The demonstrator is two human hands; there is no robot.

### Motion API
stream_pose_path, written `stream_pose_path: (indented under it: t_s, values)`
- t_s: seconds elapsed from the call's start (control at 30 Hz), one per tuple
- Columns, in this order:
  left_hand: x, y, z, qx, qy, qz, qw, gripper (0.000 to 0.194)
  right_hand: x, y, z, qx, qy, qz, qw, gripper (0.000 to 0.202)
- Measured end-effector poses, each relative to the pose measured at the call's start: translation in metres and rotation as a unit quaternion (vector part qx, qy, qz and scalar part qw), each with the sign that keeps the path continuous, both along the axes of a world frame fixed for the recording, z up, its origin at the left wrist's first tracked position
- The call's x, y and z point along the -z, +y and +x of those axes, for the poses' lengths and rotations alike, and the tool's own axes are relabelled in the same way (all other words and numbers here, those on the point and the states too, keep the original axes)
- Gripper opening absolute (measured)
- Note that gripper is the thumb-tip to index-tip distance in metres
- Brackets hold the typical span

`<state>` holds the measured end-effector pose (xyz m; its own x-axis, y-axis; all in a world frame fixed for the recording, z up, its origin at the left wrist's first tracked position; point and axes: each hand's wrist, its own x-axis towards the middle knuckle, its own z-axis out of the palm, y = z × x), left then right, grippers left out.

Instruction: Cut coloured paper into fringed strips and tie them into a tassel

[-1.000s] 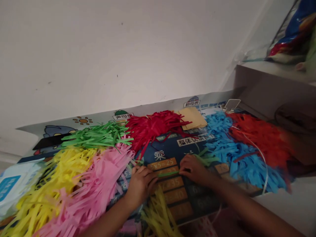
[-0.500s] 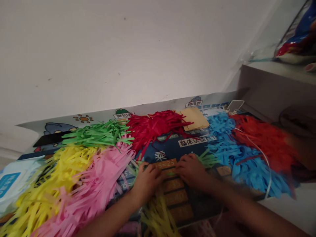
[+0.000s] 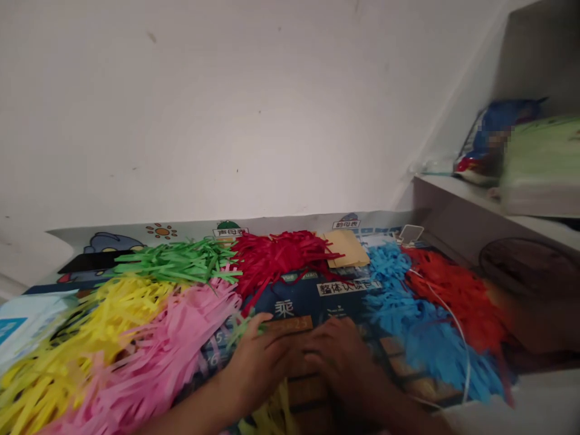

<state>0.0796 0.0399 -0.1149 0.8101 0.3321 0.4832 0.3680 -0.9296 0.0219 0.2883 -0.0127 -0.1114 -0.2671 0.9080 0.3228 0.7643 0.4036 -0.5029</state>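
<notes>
A green paper strip (image 3: 247, 327) lies on the printed mat (image 3: 299, 284) covering the surface, its visible end poking out at the fingertips of the left hand (image 3: 263, 362). The right hand (image 3: 338, 356) rests just beside the left, touching it, both palms down over the orange number rows. Whether either grip is pinched on the strip cannot be told: the fingers hide it.

Progress, as a judgement: the strip appears to be mid-handling between both hands, with no finished piece in view. Sorted strip piles surround the hands and look largely undrawn upon: pink pile (image 3: 172, 344), yellow pile (image 3: 86, 338), green pile (image 3: 176, 263), red pile (image 3: 276, 257), blue pile (image 3: 408, 314), orange-red pile (image 3: 453, 296). A tan sheet (image 3: 347, 248) lies behind the red pile. A white cable (image 3: 457, 329) crosses the blue pile.

Compared with one second earlier, the hands have closed from apart to touching, and the strip span then visible between them is now covered. The shelf (image 3: 453, 187) at right appears lower in frame.
</notes>
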Motion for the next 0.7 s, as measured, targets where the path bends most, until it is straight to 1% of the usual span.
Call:
stream_pose_path:
  t_s: [0.03,0.07,0.1,0.13,0.17,0.2,0.23,0.27,0.3,0.33,0.4,0.47,0.5,0.57,0.63,0.7]
  values:
    - [-0.012,-0.006,-0.005,0.013,-0.019,0.005,1.000,0.027,-0.012,-0.005,-0.001,-0.005,0.084,-0.053,0.995,0.018]
    - [-0.024,-0.011,-0.008,0.027,-0.027,0.016,0.999,0.030,-0.023,-0.008,-0.002,-0.027,0.171,-0.123,0.977,0.021]
    - [-0.034,-0.015,-0.010,0.034,-0.031,0.021,0.999,0.033,-0.031,-0.009,-0.003,-0.047,0.248,-0.193,0.948,0.024]
    - [-0.043,-0.018,-0.011,0.035,-0.039,0.024,0.998,0.034,-0.036,-0.009,-0.004,-0.061,0.318,-0.258,0.910,0.026]
    - [-0.050,-0.021,-0.011,0.032,-0.050,0.022,0.998,0.035,-0.038,-0.009,-0.006,-0.065,0.377,-0.312,0.869,0.026]
    - [-0.054,-0.024,-0.010,0.023,-0.065,0.014,0.998,0.034,-0.037,-0.009,-0.008,-0.056,0.423,-0.350,0.834,0.025]
    - [-0.055,-0.026,-0.008,0.012,-0.082,0.000,0.997,0.032,-0.035,-0.010,-0.011,-0.039,0.455,-0.367,0.810,0.024]
    - [-0.055,-0.029,-0.006,-0.001,-0.099,-0.018,0.995,0.029,-0.031,-0.011,-0.015,-0.022,0.477,-0.368,0.798,0.023]
    - [-0.053,-0.032,-0.004,-0.018,-0.118,-0.038,0.992,0.025,-0.026,-0.013,-0.019,-0.008,0.494,-0.355,0.794,0.022]
    - [-0.050,-0.035,-0.001,-0.036,-0.140,-0.062,0.988,0.022,-0.021,-0.015,-0.024,0.004,0.506,-0.332,0.796,0.021]
    - [-0.041,-0.041,0.004,-0.070,-0.192,-0.112,0.972,0.019,-0.013,-0.021,-0.033,0.036,0.520,-0.266,0.810,0.021]
    - [-0.034,-0.048,0.009,-0.103,-0.246,-0.157,0.951,0.019,-0.006,-0.026,-0.040,0.081,0.523,-0.204,0.824,0.022]
    - [-0.031,-0.050,0.012,-0.116,-0.270,-0.174,0.940,0.019,-0.004,-0.028,-0.042,0.104,0.520,-0.183,0.828,0.020]
    - [-0.028,-0.054,0.016,-0.133,-0.301,-0.198,0.923,0.020,0.000,-0.029,-0.044,0.133,0.511,-0.168,0.832,0.016]
    - [-0.027,-0.057,0.019,-0.132,-0.317,-0.212,0.915,0.022,0.001,-0.029,-0.045,0.128,0.497,-0.164,0.843,0.013]
    - [-0.027,-0.057,0.020,-0.122,-0.318,-0.221,0.914,0.022,0.000,-0.031,-0.046,0.108,0.478,-0.136,0.861,0.007]
